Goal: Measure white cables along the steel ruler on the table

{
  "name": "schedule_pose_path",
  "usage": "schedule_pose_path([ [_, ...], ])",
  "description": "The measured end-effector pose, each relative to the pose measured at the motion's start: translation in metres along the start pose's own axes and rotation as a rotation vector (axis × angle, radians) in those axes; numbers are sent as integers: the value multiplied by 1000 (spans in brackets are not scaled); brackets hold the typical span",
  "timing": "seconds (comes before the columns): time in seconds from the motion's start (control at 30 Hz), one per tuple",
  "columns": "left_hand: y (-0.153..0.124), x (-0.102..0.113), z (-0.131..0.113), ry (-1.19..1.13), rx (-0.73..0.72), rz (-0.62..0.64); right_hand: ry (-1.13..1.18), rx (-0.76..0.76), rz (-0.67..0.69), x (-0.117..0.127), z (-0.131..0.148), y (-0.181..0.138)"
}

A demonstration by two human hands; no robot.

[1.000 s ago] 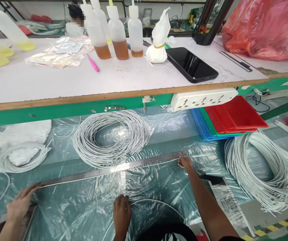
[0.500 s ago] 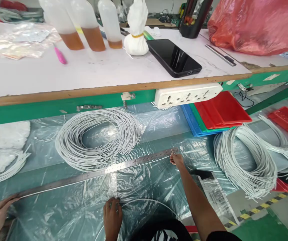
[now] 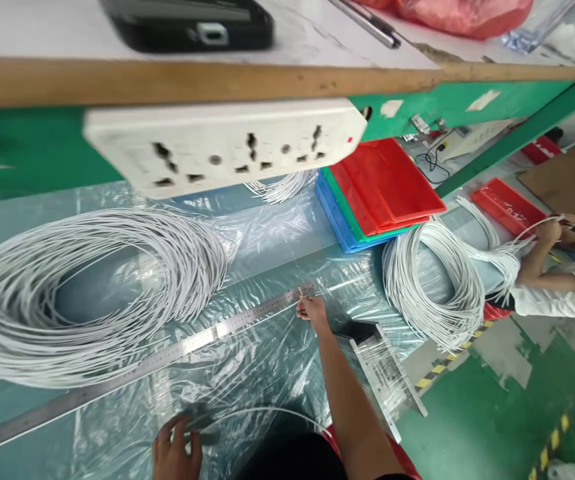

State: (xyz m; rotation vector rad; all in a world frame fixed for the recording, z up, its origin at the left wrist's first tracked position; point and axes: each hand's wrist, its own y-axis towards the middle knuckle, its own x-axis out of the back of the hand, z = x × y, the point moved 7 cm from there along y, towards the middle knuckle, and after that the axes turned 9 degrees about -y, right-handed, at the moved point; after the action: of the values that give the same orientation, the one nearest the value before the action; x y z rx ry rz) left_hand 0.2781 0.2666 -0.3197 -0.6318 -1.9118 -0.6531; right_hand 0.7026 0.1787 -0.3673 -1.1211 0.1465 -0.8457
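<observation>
right hand (image 3: 311, 311): fingers pinched on a thin white wire (image 3: 267, 316) at the far end of a steel ruler (image 3: 167, 357), which is laid on clear plastic sheeting (image 3: 267, 253). left hand (image 3: 175, 450): fingers curled on the same wire's loop at the near edge. large white wire coil (image 3: 67, 293) lies beyond the ruler.

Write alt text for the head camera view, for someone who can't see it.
The person's right hand pinches a thin white wire at the end of a long steel ruler on a plastic-covered bench, while the left hand grips a small dark tool, blurred. Large white wire coils lie alongside, and a co-worker's hand handles wires at far right.
</observation>
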Motion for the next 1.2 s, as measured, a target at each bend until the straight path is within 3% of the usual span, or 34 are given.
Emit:
schedule_pose_path([
  [0.23, 97, -36, -106, -216, -155, 109, 9, 41, 8, 11, 2, 6],
  [0.4, 163, -81, -186, -155, -371, 187, 56, 74, -5, 12, 1, 14],
  [0.5, 188, -105, -217, -128, -504, 197, 80, 99, -10, 12, 3, 17],
  [0.6, 198, -127, -224, -119, -575, 247, 97, 131, -18, 15, 6, 16],
  [0.77, 197, -149, -215, -42, -651, 295, 130, 201, -51, 22, 3, 16],
  [1.03, 191, -166, -216, -39, -659, 260, 11, 339, -142, 26, -11, 24],
  [1.2, 190, -170, -214, -35, -647, 258, -166, 466, -320, 27, -15, 21],
])
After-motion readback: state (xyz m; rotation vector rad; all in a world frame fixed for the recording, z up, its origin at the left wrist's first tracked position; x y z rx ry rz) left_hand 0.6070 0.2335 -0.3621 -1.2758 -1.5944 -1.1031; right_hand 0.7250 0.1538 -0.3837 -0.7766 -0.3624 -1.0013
